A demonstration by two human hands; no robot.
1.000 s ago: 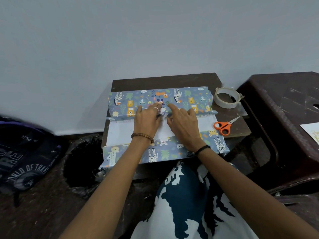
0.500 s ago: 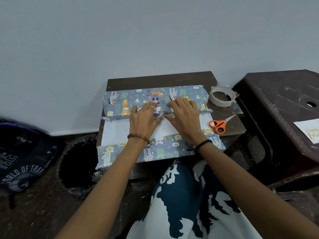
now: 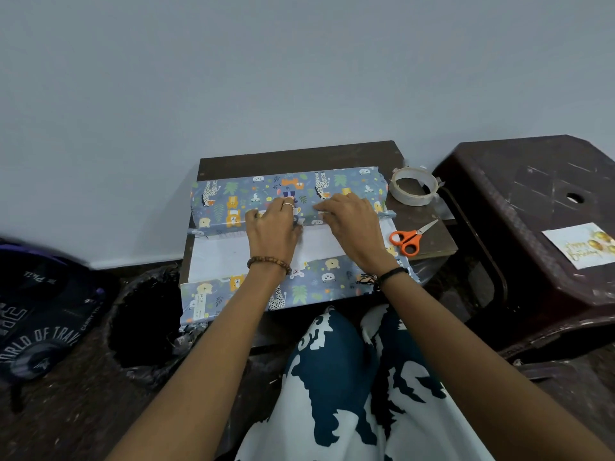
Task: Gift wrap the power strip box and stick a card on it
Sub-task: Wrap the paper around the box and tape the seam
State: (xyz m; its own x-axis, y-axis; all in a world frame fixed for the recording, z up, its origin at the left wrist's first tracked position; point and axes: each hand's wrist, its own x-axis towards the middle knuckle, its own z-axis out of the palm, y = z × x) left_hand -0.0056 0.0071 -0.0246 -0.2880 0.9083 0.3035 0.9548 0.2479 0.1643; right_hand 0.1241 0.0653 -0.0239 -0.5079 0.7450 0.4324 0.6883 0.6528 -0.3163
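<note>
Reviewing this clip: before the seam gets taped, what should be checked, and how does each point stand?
1. Far flap of the blue animal-print wrapping paper folded over the box: ok.
2. Left hand and right hand pressing the flap flat: ok.
3. Near flap folded up: not ok, flat on the dark wooden table.
4. Clear tape roll nearby: ok.
5. Orange-handled scissors nearby: ok.
6. White birthday card ready: ok, on the brown plastic stool.

plain grey wall [image 3: 233, 78], dark floor [image 3: 66, 410]

left hand [image 3: 273, 227] and right hand [image 3: 353, 222] lie palm-down side by side, fingers spread, forearms extended.
</note>
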